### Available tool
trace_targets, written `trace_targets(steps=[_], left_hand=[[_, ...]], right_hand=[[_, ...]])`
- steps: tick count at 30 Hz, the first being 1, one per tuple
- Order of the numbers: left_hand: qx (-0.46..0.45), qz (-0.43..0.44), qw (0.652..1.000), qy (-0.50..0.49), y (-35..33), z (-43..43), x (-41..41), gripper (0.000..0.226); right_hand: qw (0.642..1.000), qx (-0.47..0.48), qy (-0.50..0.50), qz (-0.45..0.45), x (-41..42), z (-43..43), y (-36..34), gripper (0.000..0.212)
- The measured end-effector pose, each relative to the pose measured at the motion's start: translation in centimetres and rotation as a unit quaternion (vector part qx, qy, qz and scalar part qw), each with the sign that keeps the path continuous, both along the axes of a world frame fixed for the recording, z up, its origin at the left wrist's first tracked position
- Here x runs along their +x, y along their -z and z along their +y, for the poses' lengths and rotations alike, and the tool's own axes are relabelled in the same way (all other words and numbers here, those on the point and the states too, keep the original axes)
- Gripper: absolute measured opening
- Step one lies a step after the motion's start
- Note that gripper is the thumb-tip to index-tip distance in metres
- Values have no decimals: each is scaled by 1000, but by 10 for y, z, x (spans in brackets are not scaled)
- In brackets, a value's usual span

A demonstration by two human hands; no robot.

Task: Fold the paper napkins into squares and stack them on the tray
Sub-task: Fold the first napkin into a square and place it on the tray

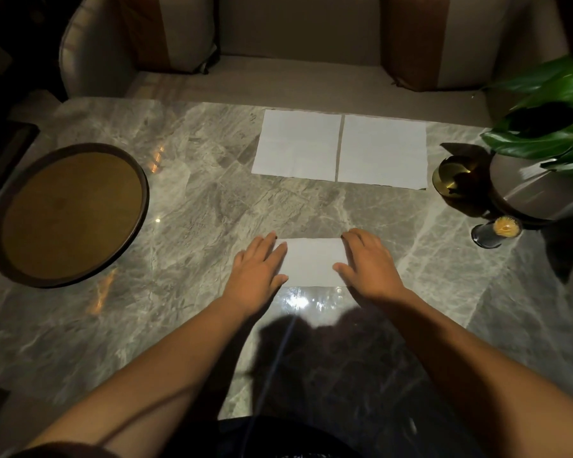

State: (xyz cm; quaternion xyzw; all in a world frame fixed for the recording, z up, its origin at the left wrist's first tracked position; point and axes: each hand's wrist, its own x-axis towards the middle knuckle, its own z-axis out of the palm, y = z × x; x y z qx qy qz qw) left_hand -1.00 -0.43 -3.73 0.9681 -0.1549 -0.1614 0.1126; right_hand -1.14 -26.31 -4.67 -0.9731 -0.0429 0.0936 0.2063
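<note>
Your left hand (258, 264) is lying palm down on the marble table (192, 200), fingers straight and slightly spread, with the fingertips pressing on the left end of the near napkin (311, 261). Your right hand (369, 264) is doing the same at the napkin's right end, fingers straight and flat, thumb reaching onto the paper. Neither hand is pinching or curling round anything. The near napkin is lying between the two hands at the table's near middle. It is showing as a white rectangle, wider than it is deep and shallower than the sheets farther off.

Far to the left, the round wooden tray (70, 213) is sitting on the table, well apart from your hands and from every napkin. Beyond your hands, toward the far edge, two open napkins are lying flat side by side. These are the left sheet (296, 145) and the right sheet (382, 150), with a thin strip of marble showing between them. To their right a brass bowl (452, 181) is standing against a dark round planter (523, 193), and a toothpick holder (497, 231) is standing just in front of it. Green leaves (549, 127) are hanging over the table's right corner.
</note>
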Motion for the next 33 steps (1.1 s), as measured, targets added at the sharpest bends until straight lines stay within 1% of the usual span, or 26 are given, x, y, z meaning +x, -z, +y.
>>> trace_targets(steps=[2, 4, 7, 11, 12, 13, 14, 15, 16, 17, 18, 19, 20, 21, 23, 24, 25, 27, 30, 32, 33], left_hand=[[-6, -14, 1000, 17, 0, -13, 1, 63], [-17, 3, 1000, 20, 2, -21, 1, 63], [-9, 33, 999, 26, 7, -21, -2, 64], [4, 33, 999, 38, 9, -16, -2, 65], [7, 34, 999, 39, 9, -16, -1, 66], [11, 34, 999, 38, 10, -16, -1, 66], [12, 35, 999, 35, 10, -16, -1, 66], [11, 34, 999, 31, 10, -16, 0, 66], [10, 32, 999, 28, 11, -17, 2, 67], [11, 31, 999, 26, 11, -18, 3, 67], [14, 30, 999, 24, 11, -19, 4, 68], [18, 30, 999, 22, 11, -20, 6, 68], [21, 31, 999, 22, 11, -22, 7, 68], [24, 32, 999, 24, 11, -24, 9, 68], [28, 38, 998, 32, 11, -28, 12, 68], [30, 42, 998, 34, 11, -30, 13, 68], [32, 44, 998, 36, 12, -31, 14, 68], [44, 47, 997, 41, 11, -29, 16, 67], [51, 51, 997, 14, 10, -24, 21, 65], [36, 30, 999, 1, 7, -23, 21, 63], [20, 19, 1000, 11, 6, -26, 19, 62]], right_hand=[[1000, -5, 21, -7, 10, 5, -3, 56], [999, -33, 32, 7, 21, 7, -5, 52], [996, -59, 43, 45, 32, 9, -6, 53], [992, -74, 28, 101, 34, 13, -5, 51], [992, -59, 25, 111, 34, 13, -5, 47], [993, -21, 33, 115, 35, 13, -6, 39], [990, 44, 61, 119, 35, 11, -7, 30], [977, 132, 112, 123, 34, 9, -7, 27], [948, 232, 180, 124, 31, 6, -8, 29], [900, 332, 252, 130, 26, 5, -8, 32], [847, 409, 308, 144, 21, 4, -7, 37], [807, 454, 344, 158, 16, 3, -5, 40], [791, 464, 361, 167, 11, 2, -2, 39], [801, 445, 364, 170, 9, 3, 1, 35], [858, 352, 338, 161, 9, 4, 6, 21], [882, 304, 326, 151, 10, 5, 7, 20], [897, 270, 321, 142, 12, 5, 9, 24], [905, 245, 320, 136, 14, 5, 10, 25], [905, 246, 319, 137, 14, 5, 8, 23], [905, 244, 321, 132, 12, 6, 9, 25], [905, 244, 323, 127, 12, 7, 9, 25]])
